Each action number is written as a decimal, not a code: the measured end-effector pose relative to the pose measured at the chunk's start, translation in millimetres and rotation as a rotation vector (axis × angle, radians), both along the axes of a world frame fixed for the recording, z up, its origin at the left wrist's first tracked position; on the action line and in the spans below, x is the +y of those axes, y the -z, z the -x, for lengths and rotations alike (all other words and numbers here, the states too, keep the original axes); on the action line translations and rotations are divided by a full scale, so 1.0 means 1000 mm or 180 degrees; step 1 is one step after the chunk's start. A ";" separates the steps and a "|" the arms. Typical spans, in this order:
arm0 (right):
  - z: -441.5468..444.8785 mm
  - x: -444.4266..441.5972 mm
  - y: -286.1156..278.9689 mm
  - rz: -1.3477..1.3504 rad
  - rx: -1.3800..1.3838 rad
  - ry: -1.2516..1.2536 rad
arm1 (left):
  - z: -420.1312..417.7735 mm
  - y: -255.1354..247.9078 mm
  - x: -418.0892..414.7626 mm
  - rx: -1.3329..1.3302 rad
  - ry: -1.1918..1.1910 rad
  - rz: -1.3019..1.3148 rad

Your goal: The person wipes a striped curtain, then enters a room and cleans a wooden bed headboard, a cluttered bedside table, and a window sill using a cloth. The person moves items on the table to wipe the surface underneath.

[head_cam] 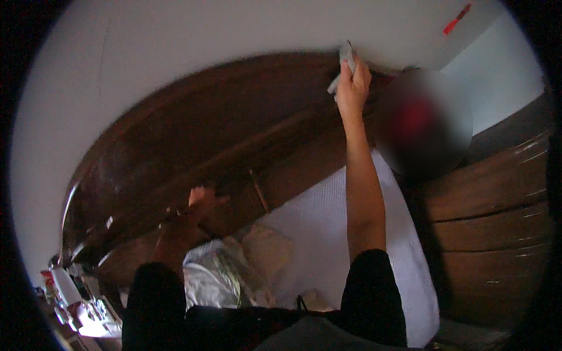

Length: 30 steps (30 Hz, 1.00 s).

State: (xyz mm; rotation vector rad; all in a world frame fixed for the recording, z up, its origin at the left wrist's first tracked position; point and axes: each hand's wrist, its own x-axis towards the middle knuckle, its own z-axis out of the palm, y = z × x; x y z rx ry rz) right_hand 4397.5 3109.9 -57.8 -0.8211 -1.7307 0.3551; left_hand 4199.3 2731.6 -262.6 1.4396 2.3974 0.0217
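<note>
My right hand point(353, 85) is raised at the top of a dark wooden headboard point(210, 118), its fingers closed on a pale grey folded cloth point(347, 57). The cloth is beside the headboard's upper edge. Lower and to the left, my left hand point(204, 197) is stretched out by the headboard's lower part, fingers spread, in dim light; no held thing shows. In front of me lies a white ribbed mattress or bed cover point(311, 210), with a beige piece of fabric point(268, 245) and a shiny silvery plastic bag point(213, 276) on it.
A wooden drawer unit point(491, 223) stands at the right. A blurred round patch hides what is beside my right forearm. At the lower left is a cluttered surface with white objects point(88, 311). A red object point(456, 19) is on the pale wall point(219, 30).
</note>
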 end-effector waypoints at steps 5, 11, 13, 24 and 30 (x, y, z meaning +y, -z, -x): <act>0.041 -0.077 -0.013 -0.1184 0.0059 -0.0402 | -0.006 -0.045 0.016 -0.0598 -0.0223 0.0704; 0.076 -0.196 0.015 -0.1376 -0.0225 -0.2053 | -0.004 -0.014 0.012 -0.0122 -0.0013 0.0329; 0.078 -0.233 0.058 -0.0803 -0.0201 -0.2076 | 0.005 -0.001 0.004 -0.0100 0.0017 0.0172; 0.084 -0.264 0.265 0.0082 -0.1637 -0.0999 | 0.006 0.004 0.002 -0.0095 0.0102 -0.0064; 0.091 -0.288 0.268 0.0012 -0.1756 -0.0823 | 0.011 0.013 -0.008 -0.0164 0.0067 -0.0081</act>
